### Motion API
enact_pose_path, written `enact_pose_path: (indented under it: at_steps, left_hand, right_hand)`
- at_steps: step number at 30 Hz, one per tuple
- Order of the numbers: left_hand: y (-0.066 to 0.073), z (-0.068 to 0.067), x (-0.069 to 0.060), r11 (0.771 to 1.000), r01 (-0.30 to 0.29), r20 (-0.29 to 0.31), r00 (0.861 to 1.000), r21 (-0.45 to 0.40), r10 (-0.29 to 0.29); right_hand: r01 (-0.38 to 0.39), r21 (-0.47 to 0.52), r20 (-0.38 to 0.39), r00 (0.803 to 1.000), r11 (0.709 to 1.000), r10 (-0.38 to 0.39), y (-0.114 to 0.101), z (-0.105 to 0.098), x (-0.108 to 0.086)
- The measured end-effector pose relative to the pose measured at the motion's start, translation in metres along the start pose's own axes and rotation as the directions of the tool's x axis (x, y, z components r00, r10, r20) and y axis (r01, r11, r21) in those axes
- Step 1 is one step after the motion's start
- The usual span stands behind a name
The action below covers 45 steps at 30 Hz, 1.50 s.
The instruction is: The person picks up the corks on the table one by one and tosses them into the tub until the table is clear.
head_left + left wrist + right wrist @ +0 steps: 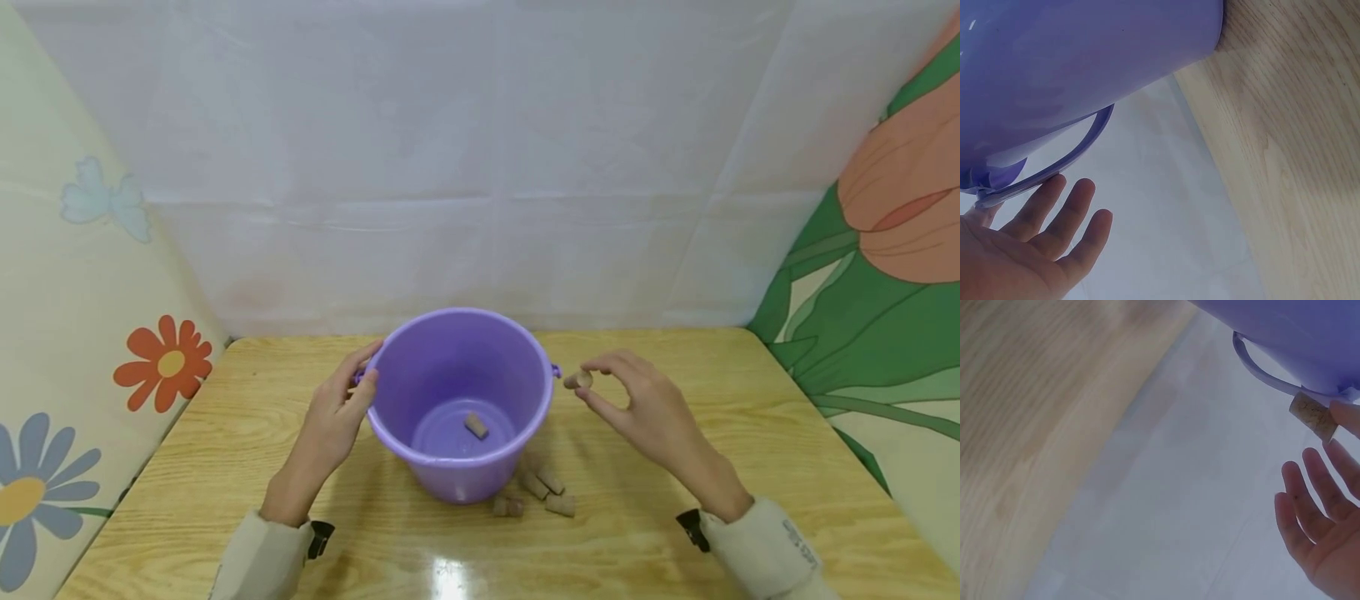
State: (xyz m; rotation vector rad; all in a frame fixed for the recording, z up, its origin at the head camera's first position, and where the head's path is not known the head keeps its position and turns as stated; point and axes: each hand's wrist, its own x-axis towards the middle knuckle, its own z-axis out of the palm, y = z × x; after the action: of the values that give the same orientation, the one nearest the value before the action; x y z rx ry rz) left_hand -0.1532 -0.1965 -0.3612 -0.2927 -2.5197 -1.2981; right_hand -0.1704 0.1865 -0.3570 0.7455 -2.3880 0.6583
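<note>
A purple bucket (465,358) stands upright on the table, with one cork (476,426) lying on its bottom. My left hand (330,417) holds the bucket's left rim, thumb over the edge and the other fingers outside. In the left wrist view, those fingers lie beside the bucket's handle (1060,164). To the right of the bucket, my right hand (652,408) pinches a cork (1314,417) between thumb and index finger, its other fingers spread. This cork is above the table, near the right handle mount (556,371). Several more corks (560,505) lie at the bucket's front right base.
The wooden table (637,542) reaches back to a white cloth backdrop (450,167). Flower-printed panels flank it, with a red flower (171,363) on the left and a large tulip (911,200) on the right.
</note>
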Motion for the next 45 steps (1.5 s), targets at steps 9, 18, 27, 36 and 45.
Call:
enact_pose_path:
  at_steps: [9,18,27,36,45]
  left_hand:
    - [0.000,0.000,-0.002,1.000,0.012,0.002,1.000,-0.004,-0.012]
    - [-0.002,-0.001,-0.002,1.000,0.008,0.001,1.000,-0.021,-0.008]
    - [-0.003,0.000,-0.001,1.000,0.001,-0.006,1.000,-0.014,-0.001]
    - [-0.002,0.000,-0.001,1.000,0.004,0.000,1.000,-0.022,-0.004]
    - [-0.001,0.000,0.000,1.000,0.013,0.011,1.000,-0.022,-0.013]
  right_hand:
    - [0.131,-0.017,-0.156,0.979,0.991,-0.132,-0.006,-0.011,0.013]
    - [0.230,0.078,-0.250,0.946,0.970,-0.205,-0.026,-0.009,0.024]
    - [0.261,0.108,-0.207,0.950,0.959,-0.235,-0.039,0.001,0.033]
    - [0.278,0.121,-0.145,0.955,0.953,-0.260,-0.049,0.015,0.036]
    - [0.276,0.158,-0.109,0.959,0.948,-0.261,-0.054,0.026,0.037]
